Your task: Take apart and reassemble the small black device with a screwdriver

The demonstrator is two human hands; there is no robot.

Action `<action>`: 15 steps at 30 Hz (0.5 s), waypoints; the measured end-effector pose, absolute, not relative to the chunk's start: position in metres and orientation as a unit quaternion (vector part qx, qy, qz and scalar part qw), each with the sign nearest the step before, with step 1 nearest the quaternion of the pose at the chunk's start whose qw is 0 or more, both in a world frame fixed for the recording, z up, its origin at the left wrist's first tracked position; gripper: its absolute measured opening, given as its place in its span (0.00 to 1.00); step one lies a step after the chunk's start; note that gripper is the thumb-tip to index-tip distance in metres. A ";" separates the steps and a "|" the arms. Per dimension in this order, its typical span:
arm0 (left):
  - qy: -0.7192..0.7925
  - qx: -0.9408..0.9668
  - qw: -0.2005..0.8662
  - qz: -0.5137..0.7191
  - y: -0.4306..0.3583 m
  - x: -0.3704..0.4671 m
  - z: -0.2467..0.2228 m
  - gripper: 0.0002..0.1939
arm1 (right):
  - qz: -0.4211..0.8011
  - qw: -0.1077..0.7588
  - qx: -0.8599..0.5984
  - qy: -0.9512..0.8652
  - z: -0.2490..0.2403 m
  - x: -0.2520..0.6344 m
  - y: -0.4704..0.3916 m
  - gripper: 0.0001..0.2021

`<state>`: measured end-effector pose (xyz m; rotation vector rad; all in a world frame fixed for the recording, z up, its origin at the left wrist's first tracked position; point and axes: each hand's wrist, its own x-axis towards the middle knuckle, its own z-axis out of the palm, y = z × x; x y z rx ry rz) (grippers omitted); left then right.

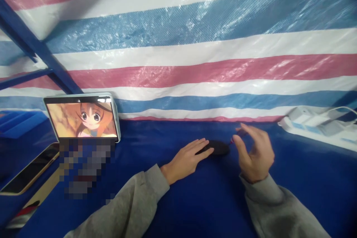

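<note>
A flat, dark, rounded object [220, 148] lies on the blue table surface [206, 200] near the middle. My left hand [188, 158] rests with its fingers spread on the left side of this object. Just right of it, my right hand [255, 152] is raised, its thumb and index finger curved towards each other. A tiny reddish thing [232, 141] shows at the right thumb's tip, too small to name, and whether the fingers pinch it is unclear.
A tablet [83, 119] showing a cartoon stands at the left, with a phone [32, 169] beside it. White power strip and plugs [315, 122] lie at the back right. Striped sheeting [195, 63] hangs behind; a blue frame bar [36, 44] slants at left.
</note>
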<state>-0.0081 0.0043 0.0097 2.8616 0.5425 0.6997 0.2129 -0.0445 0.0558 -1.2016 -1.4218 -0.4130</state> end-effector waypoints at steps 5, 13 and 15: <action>0.184 0.950 0.079 0.241 0.003 -0.007 0.010 0.30 | -0.151 0.575 -0.516 -0.616 0.056 0.214 -0.048 0.24; 0.191 0.953 0.083 0.222 0.002 -0.006 0.012 0.31 | -0.193 0.597 -0.504 -0.594 0.053 0.215 -0.049 0.26; 0.188 0.955 0.084 0.212 0.002 -0.006 0.012 0.31 | -0.175 0.593 -0.516 -0.593 0.051 0.216 -0.048 0.26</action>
